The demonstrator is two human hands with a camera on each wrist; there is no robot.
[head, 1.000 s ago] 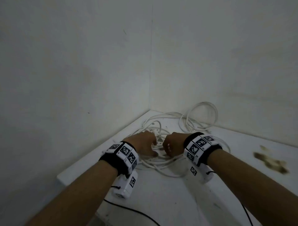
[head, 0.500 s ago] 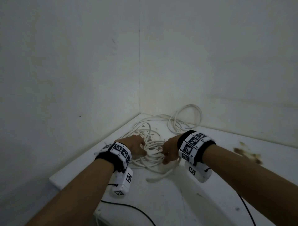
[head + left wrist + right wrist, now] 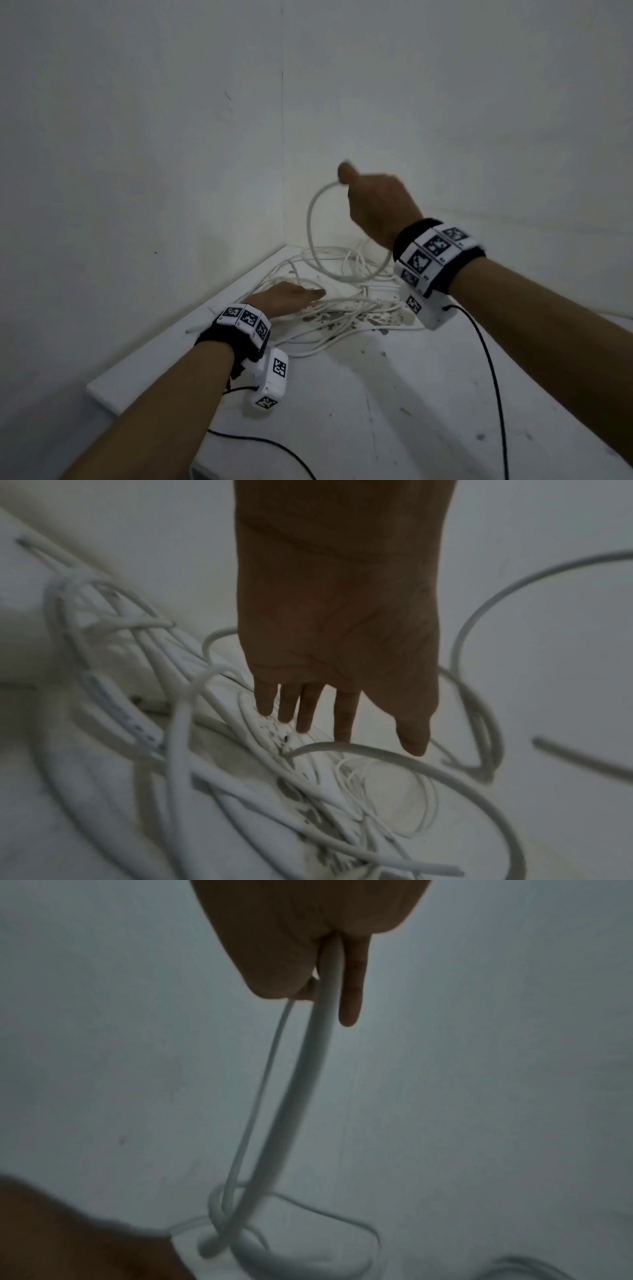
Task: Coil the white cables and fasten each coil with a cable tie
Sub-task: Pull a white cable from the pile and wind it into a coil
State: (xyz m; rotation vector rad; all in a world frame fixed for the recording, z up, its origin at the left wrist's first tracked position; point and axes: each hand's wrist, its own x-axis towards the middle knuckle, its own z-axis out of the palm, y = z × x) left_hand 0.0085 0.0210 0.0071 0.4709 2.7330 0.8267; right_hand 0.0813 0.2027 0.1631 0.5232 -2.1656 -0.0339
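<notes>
Over the corner of the white tabletop, where two pale walls meet, my right hand is raised with its fingers curled round a loop of white cable; the loop hangs from my grip and curves down into the tangle below. From the right wrist view, that cable runs out of my closed fist beside one straighter finger, with a thinner strand alongside it. My left hand lies low, palm down, fingers straight and relaxed, gripping nothing; its fingertips reach onto the pile of loose white cables heaped in the corner of the tabletop. Those cables sprawl uncoiled, crossing one another over a patch of chipped, stained surface. Black leads trail from my wrist cameras.
</notes>
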